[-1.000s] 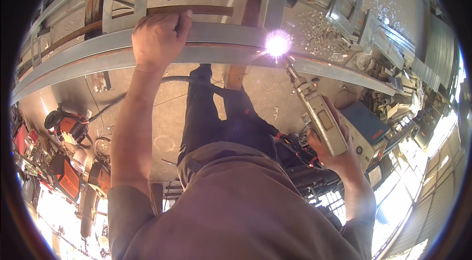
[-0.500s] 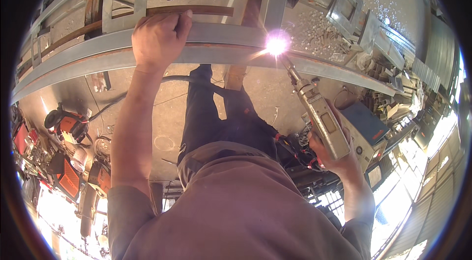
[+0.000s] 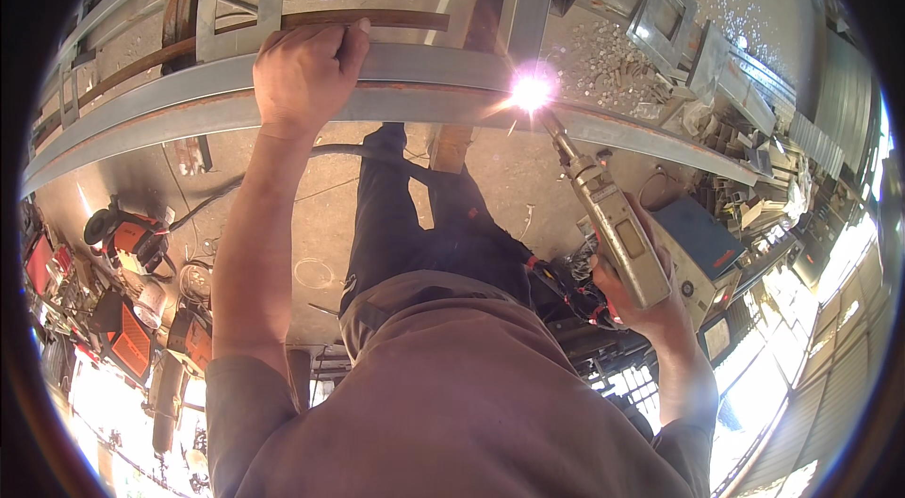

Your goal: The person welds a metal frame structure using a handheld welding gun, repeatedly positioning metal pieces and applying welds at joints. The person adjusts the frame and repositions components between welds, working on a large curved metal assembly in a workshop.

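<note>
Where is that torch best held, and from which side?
Probably by the thick body of the torch, coming from behind, where the right hand grips: it is long and boxy, while the slim nozzle points forward, toward the glare.

Dusty tan floor, small scraps strewn at upper right, metal plate with square opening beside them, orange-and-black machine at left, blue-topped box at right

I'm watching a white-violet flare blowing out at the torch tip, its glare hiding the metal there. Daylight is overexposing both lower sides, the shirt is sitting dimmer, and fisheye distortion is bowing the long steel beam.
</note>
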Demonstrator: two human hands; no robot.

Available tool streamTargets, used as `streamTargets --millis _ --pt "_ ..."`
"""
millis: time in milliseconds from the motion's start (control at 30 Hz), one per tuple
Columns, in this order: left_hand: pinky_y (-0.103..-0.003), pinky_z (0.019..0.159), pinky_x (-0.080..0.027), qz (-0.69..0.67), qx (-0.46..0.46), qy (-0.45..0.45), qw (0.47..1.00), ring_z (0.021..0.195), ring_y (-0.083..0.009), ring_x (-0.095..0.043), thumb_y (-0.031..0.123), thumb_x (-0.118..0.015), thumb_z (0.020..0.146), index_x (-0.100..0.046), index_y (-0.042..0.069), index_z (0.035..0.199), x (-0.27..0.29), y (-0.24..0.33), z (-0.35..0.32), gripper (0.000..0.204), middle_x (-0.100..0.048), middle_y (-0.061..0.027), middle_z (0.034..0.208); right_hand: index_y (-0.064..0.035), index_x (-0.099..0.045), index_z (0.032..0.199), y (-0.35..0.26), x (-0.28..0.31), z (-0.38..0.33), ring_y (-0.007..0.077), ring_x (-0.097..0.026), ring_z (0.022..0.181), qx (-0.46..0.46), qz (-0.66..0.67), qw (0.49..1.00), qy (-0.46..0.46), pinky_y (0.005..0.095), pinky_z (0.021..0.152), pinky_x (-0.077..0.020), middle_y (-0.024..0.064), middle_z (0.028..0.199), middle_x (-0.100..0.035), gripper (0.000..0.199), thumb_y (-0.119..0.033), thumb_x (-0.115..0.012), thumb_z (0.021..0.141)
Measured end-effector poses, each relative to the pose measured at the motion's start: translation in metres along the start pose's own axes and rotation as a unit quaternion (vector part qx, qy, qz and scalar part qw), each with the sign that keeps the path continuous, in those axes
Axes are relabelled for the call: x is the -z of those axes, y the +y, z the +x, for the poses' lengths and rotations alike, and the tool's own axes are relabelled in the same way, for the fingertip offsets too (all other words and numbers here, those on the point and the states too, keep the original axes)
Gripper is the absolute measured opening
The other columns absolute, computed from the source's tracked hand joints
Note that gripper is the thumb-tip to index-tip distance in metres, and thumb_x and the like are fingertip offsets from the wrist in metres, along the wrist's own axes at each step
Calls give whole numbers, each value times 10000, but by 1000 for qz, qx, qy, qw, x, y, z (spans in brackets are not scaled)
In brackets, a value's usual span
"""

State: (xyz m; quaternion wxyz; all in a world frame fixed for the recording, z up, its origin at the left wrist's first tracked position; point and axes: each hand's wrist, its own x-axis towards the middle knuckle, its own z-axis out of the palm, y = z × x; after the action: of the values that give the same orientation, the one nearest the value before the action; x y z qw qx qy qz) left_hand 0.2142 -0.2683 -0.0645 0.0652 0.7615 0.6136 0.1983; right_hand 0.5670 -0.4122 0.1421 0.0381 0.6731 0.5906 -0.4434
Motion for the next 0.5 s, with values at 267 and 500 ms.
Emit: streamTargets --millis 267,500 --pt "-387 619 -528 7 -27 37 999 552 -253 -634 340 -714 941 -616 126 576 -2 0 2 434 -617 -41 557 -88 -382 1582 2 -2 0 268 -739 1045 23 -19 999 14 353 935 -547 164 1192 -720 760 -58 -698 891" --pt "-389 614 -525 9 -27 39 999 545 -259 -633 349 -709 943 -621 127 581 -3 -1 2 434 -618 -41 556 -78 -384 1586 1 0 -2 218 -734 961 0 3 1000 8 332 888 -552 140 1093 -734 766 -60 -704 890"
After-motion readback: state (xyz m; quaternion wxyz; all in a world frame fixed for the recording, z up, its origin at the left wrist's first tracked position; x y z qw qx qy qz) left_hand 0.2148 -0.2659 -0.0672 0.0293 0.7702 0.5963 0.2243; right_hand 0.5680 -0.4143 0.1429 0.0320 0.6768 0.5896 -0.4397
